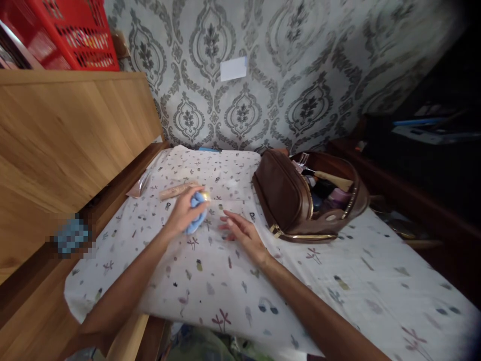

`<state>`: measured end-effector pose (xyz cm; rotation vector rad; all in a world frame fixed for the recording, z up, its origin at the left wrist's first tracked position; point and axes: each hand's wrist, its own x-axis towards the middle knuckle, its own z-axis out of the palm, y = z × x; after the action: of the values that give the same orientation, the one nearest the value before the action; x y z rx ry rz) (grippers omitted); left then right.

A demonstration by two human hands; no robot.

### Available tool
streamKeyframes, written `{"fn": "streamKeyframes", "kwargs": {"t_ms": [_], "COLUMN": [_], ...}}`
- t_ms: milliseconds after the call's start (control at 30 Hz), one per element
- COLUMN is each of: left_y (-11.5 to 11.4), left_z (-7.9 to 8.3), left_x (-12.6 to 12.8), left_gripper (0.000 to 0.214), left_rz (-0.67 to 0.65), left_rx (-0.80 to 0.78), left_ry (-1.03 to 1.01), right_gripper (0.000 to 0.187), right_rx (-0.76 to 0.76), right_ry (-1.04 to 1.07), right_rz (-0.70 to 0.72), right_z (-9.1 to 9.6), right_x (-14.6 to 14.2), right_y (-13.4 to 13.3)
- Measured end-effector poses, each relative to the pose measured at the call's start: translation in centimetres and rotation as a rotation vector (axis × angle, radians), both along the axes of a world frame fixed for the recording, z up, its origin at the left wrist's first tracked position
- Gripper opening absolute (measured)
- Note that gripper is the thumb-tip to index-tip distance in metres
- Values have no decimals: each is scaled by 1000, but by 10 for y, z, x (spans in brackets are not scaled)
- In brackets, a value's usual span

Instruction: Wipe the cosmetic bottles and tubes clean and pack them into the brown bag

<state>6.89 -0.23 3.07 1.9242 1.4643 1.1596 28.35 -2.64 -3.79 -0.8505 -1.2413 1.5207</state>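
Note:
My left hand (186, 209) is closed around a light blue cloth (197, 216) and a small object with a yellowish tip that I cannot make out, just above the patterned white sheet (210, 281). My right hand (240, 231) lies beside it on the sheet, fingers stretched out flat, holding nothing. A tan tube (176, 190) rests on the sheet just beyond my left hand. To the right, an open brown zip pouch (285, 193) lies on its side with several cosmetic items showing inside.
A wooden cabinet (63, 145) stands at the left with a red plastic crate (71, 32) on top. A clear plastic wrapper (140, 184) lies at the sheet's left edge. Patterned wallpaper with a white card (233, 68) is behind. Dark cluttered shelving is at the right.

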Motion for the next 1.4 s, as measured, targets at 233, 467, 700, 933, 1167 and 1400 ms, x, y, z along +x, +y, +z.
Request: {"fn": "streamKeyframes", "kwargs": {"t_ms": [233,467,700,933,1167,1400], "left_y": [-22,-13,-16,-16,-14,-20], "left_z": [-13,-18,-16,-25,-35,-38], "left_x": [66,67,69,66,61,70], "left_gripper": [24,21,25,27,26,34], "left_rz": [-146,-120,-100,-34,9,-167], "left_rx": [156,185,154,0,-95,-143], "left_ry": [295,157,75,-22,-139,-195], "right_gripper": [48,52,62,70,59,59], "right_rx": [-186,-179,-102,-44,-117,-116], "right_ry": [317,378,277,168,183,204], "right_rz": [61,95,70,127,89,-4], "right_z": [0,0,-7,-14,0,9], "right_x": [9,12,10,9,9,13], "right_y": [6,8,12,11,6,5]}}
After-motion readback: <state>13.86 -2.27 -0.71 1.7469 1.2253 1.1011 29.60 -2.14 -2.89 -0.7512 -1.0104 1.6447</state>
